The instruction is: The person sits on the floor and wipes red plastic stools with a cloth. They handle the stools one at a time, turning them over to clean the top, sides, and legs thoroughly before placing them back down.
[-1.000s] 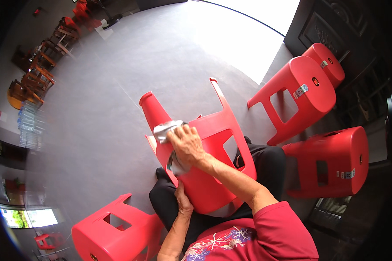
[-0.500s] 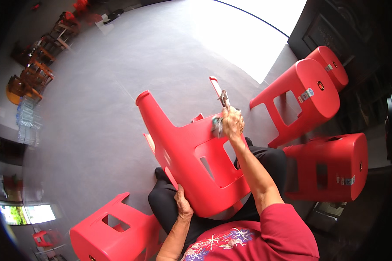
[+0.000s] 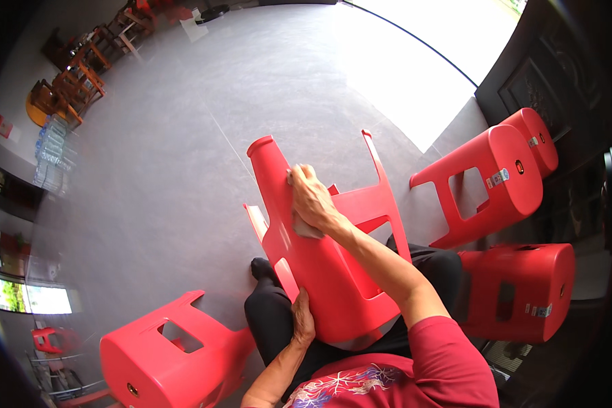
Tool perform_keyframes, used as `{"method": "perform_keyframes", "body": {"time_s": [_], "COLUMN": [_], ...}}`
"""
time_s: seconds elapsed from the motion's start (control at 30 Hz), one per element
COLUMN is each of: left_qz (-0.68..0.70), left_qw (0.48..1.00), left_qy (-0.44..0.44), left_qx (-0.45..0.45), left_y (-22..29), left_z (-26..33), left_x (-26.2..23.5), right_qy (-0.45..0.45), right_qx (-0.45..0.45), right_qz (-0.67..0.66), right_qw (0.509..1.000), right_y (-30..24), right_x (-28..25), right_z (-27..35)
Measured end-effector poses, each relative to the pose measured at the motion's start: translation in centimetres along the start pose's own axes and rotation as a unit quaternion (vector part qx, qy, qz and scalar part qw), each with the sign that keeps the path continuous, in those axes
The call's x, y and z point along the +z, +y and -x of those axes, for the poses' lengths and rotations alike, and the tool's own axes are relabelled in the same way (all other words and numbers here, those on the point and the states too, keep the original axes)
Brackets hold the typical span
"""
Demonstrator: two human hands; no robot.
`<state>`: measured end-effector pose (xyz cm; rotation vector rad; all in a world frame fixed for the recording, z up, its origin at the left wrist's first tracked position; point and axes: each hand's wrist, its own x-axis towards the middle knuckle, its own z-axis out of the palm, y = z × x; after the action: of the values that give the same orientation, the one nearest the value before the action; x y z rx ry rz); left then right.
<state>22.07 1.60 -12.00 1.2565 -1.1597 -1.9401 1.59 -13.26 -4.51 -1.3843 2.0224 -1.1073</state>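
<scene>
A red plastic stool (image 3: 336, 306) lies tilted across my lap, its legs pointing away from me. My left hand (image 3: 303, 318) grips the stool's left side near the seat end. On the stool's far left leg, my right hand (image 3: 314, 200) presses a greyish cloth (image 3: 307, 229) against the outer face. The fingers are closed over the cloth, and much of it is hidden beneath them.
Red stools lie on their sides around me: one (image 3: 153, 353) at the near left, others to the right (image 3: 506, 292), farther right (image 3: 479, 170) and behind it (image 3: 540, 146). Wooden chairs (image 3: 81, 85) and clear bottles (image 3: 53, 153) stand far left. Bright light falls on the grey floor (image 3: 183, 115).
My right hand has moved left with the cloth, from the stool's right leg to its left leg. The left hand keeps its hold. The whole view has shifted slightly.
</scene>
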Motion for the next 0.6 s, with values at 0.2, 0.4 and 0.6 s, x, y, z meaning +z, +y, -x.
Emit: {"method": "perform_keyframes", "body": {"time_s": [0.2, 0.4, 0.6], "left_qz": [0.058, 0.11, 0.067], "left_qw": [0.997, 0.993, 0.997], "left_qy": [0.008, 0.006, -0.006], "left_qx": [-0.046, -0.031, 0.022], "left_y": [-0.9, -2.4, -0.5], "left_z": [-0.6, -1.1, -0.1], "left_x": [0.3, -0.9, 0.5], "right_qy": [0.152, 0.113, 0.098], "right_qx": [-0.161, -0.249, -0.143], "right_qz": [0.168, 0.318, 0.288], "right_qw": [0.961, 0.908, 0.942], "right_y": [-0.1, -1.9, -1.9], "right_x": [4.2, 3.8, 2.2], "right_z": [-5.1, 4.9, 18.0]}}
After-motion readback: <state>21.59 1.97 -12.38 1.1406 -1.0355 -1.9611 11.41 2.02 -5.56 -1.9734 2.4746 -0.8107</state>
